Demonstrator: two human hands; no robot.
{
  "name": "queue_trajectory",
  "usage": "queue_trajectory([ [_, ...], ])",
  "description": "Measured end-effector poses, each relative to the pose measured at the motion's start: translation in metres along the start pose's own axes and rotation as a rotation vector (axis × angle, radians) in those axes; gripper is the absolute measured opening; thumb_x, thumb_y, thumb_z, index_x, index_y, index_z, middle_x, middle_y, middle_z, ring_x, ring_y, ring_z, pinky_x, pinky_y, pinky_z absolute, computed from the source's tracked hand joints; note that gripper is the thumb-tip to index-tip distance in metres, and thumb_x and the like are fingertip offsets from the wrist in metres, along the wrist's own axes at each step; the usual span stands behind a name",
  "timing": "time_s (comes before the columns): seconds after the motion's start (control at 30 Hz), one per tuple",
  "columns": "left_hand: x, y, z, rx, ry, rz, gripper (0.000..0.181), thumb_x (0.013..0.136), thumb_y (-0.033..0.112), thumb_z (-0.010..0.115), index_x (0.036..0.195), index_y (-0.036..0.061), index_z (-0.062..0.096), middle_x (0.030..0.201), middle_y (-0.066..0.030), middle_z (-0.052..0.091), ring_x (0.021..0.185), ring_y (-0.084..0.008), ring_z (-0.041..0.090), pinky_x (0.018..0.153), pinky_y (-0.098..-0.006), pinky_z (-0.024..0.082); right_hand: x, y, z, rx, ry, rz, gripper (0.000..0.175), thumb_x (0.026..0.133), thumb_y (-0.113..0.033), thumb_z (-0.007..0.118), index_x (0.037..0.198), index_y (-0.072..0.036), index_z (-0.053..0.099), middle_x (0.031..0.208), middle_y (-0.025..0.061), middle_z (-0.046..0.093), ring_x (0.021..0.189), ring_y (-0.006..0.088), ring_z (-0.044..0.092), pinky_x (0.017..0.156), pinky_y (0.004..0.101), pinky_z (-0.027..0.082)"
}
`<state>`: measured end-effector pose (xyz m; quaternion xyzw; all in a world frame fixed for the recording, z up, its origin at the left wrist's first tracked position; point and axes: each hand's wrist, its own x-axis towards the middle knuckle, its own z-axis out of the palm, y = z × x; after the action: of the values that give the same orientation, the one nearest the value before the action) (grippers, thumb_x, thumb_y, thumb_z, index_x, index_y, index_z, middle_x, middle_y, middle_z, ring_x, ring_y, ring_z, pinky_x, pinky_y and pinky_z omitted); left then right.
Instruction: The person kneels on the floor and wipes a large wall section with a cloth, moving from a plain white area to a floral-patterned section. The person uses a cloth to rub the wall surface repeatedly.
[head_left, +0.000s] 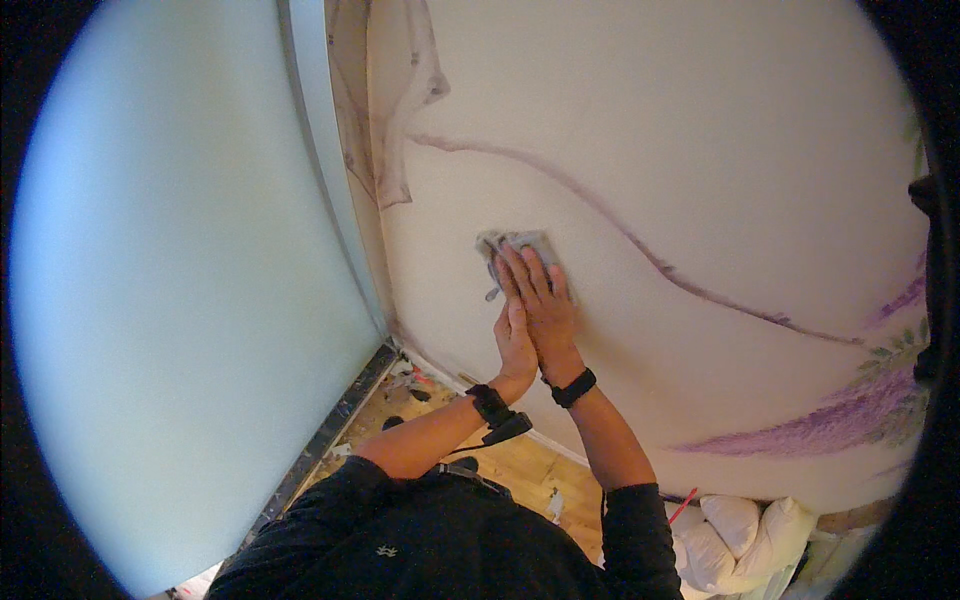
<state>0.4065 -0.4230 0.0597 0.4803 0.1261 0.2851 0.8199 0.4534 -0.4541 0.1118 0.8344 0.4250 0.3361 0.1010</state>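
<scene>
A crumpled grey cloth (544, 244) is pressed flat against a pale wall painted or papered with a branch and purple flowers (720, 165). My right hand (549, 307) lies over the cloth with its fingers extended, pushing it to the wall. Close beside it, my left hand (516, 341) touches the right hand, its fingers reaching the cloth's lower edge; part of them is hidden behind the right hand. Both wrists wear black straps, and a small black device hangs at the left one. Whether the left fingers grip any cloth cannot be told.
A large frosted, bluish panel (187, 262) stands at the left, with a dark track (322, 450) along its foot. Scraps and debris (411, 379) lie on the wood floor (525, 469) by the corner. White cushions or filled bags (739, 536) rest at the lower right.
</scene>
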Motion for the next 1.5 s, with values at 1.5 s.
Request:
queue_trajectory([
  [1.5, 0.05, 0.03, -0.078, 0.113, -0.26, -0.374, 0.075, 0.103, 0.058, 0.045, 0.144, -0.0056, 0.044, 0.131, -0.0159, 0.059, 0.116, -0.0241, 0.058, 0.098, -0.0351, 0.048, 0.031, -0.043, 0.026, 0.082, 0.068, 0.087, 0.069, 0.088, -0.029, 0.058, 0.152, -0.01, 0.042, 0.163, 0.0069, 0.033, 0.15, 0.0287, 0.028, 0.119, 0.051, 0.021],
])
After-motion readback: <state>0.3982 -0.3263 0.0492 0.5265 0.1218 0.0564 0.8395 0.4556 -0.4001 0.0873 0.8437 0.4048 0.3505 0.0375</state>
